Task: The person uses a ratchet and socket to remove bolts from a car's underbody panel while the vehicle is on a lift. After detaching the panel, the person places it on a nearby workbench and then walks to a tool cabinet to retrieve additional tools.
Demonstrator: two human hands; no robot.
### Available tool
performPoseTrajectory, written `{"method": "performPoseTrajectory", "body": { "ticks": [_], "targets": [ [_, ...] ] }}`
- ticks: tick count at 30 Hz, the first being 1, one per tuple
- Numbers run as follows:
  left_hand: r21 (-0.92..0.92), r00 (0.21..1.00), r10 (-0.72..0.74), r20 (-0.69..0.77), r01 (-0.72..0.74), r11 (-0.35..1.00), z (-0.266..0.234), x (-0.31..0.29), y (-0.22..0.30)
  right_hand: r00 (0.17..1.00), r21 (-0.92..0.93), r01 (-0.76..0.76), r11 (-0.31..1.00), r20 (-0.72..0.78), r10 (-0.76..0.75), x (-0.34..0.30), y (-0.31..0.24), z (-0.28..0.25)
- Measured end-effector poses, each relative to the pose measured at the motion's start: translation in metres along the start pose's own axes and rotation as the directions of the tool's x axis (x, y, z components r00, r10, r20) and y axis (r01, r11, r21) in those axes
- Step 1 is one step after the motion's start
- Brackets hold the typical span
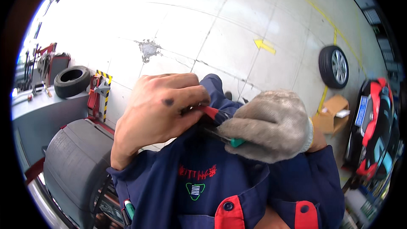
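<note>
My bare left hand, with a dark smudge on its back, is closed at chest height. Its fingers pinch a small red and dark blue piece, which may be fabric of the dark blue work jacket. Close beside it, my right hand wears a grey-white knit glove and curls round a slim tool with a green end. A thin metallic strip runs from that green end toward my left hand. The glove hides most of the tool, so its exact kind cannot be made out.
At left, a loose tyre lies on a grey workbench, near a large dark rounded machine. To the right are a wheel with a rim, an open cardboard box and a red-black vehicle part. Pale tiles carry yellow markings.
</note>
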State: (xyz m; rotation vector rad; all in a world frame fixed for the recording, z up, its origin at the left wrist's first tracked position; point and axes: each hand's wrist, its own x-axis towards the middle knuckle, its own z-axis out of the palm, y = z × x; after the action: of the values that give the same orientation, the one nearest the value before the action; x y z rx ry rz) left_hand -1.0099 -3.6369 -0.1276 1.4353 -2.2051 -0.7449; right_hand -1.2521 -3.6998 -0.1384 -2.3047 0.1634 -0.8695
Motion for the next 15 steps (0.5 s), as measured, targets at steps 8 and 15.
{"method": "performPoseTrajectory", "body": {
  "ticks": [8, 15],
  "targets": [
    [0.095, 0.994, 0.061, -0.095, -0.052, 0.994, -0.09, 0.218, -0.145, 0.795, -0.098, 0.266, 0.959, 0.584, -0.161, 0.171, 0.225, -0.117],
    [0.048, 0.991, 0.13, 0.039, -0.132, 0.99, -0.207, 0.459, -0.266, 0.891, -0.492, 0.155, 0.857, 0.445, 0.094, 0.314, 0.398, -0.194]
  ]
}}
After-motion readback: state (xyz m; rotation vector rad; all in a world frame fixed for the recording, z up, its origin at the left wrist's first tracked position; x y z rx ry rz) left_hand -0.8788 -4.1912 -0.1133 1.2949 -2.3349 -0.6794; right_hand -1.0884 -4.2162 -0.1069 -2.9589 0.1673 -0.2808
